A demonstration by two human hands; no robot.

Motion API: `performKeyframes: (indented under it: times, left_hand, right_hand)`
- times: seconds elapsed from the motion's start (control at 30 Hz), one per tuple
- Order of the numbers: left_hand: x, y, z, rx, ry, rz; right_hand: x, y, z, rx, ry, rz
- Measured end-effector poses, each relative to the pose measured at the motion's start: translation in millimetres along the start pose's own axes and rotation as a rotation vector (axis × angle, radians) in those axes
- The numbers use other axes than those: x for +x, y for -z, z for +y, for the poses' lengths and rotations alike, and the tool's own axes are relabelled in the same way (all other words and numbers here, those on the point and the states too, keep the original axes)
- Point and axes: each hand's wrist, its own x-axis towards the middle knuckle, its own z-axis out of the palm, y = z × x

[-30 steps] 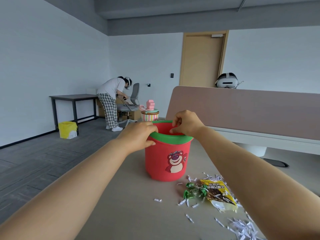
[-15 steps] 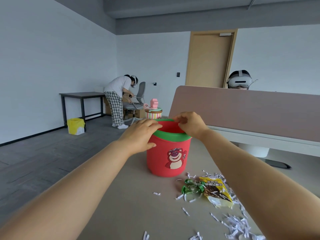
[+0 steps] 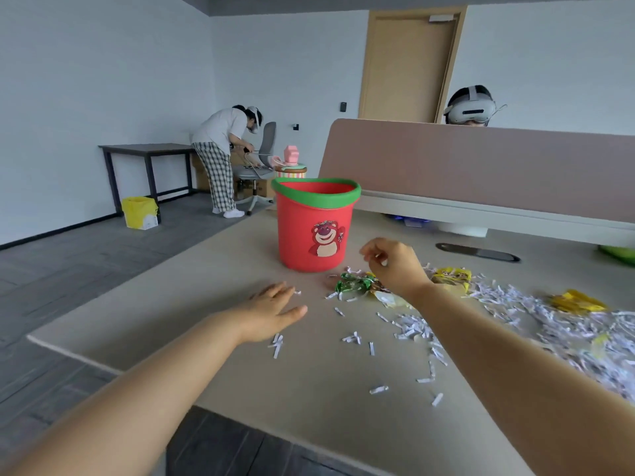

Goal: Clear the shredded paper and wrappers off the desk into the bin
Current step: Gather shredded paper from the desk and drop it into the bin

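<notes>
Shredded paper (image 3: pixel 563 334) lies heaped across the right side of my worktop (image 3: pixel 213 269), thinning out to loose strips toward the middle. Behind the worktop runs a brown divider (image 3: pixel 481 166), with a headset-wearing person (image 3: pixel 470 106) just showing above it, and far off to the left another person (image 3: pixel 223 146) bends over an office chair (image 3: pixel 261 163) beside a dark table (image 3: pixel 144 152). My bin (image 3: pixel 314 228), red with a green rim and a bear sticker, stands upright on the worktop, clear of both my hands. On the floor by the far table sits a small yellow bag (image 3: pixel 140 211). My left hand (image 3: pixel 271 312) is flat and spread, fingers loose, low over the worktop with nothing in it, a few strips just beside its fingertips. My right hand (image 3: pixel 395 266) hangs over the wrappers with fingers curled in a pinch; whether it has hold of anything I cannot tell. Under it lie a green wrapper (image 3: pixel 354 285) and a yellow snack bag (image 3: pixel 450 278), touching the paper, with another yellow wrapper (image 3: pixel 577 300) further right. Single strips (image 3: pixel 354 338) dot the space between my arms.
</notes>
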Motion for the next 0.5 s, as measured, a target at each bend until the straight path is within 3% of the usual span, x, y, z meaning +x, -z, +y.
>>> performKeyframes:
  times: [0.2, 0.4, 0.5]
  left_hand:
    - [-33, -32, 19, 0.239, -0.003, -0.034]
    - [-18, -43, 60, 0.239, -0.157, -0.034]
    - [-8, -41, 67, 0.217, -0.190, -0.054]
  right_hand:
    - [-53, 2, 6, -0.002, -0.016, -0.104]
    - [-97, 29, 27, -0.039, -0.130, -0.161]
    - [-124, 48, 29, -0.153, -0.156, -0.340]
